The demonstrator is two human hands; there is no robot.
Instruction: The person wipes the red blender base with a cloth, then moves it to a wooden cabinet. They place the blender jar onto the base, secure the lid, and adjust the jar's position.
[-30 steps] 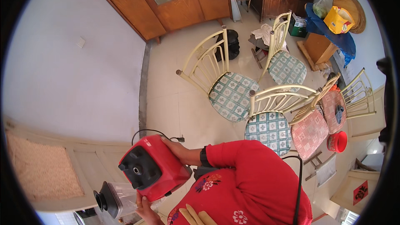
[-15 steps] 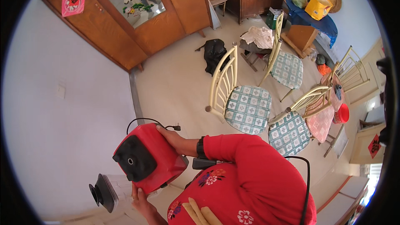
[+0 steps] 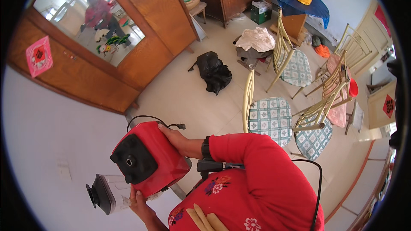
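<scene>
I hold a red blender base (image 3: 169,164) tilted, its black top with a round metal drive coupling facing up and left. My right hand (image 3: 173,140) grips the base's upper edge, fingers partly hidden behind it. At the lower edge, my left hand (image 3: 140,205) grips the base, its thumb side against the red housing. Beside the left hand is a clear blender jar (image 3: 119,190) with a black end piece (image 3: 99,194). What supports the jar is hidden. A black power cord with a plug (image 3: 181,126) trails from behind the base.
A wooden wardrobe (image 3: 152,66) with a mirror stands at the left. Several chairs with checked seats (image 3: 270,119) stand at the right. A black plastic bag (image 3: 210,72) lies on the floor, near a stool piled with pale cloth (image 3: 256,39). A blue-covered table (image 3: 314,12) is at the back.
My view has turned, so the wardrobe and its mirror show more fully and the chairs have shifted. Both hands keep their grip; base and jar stay almost in place in the picture.
</scene>
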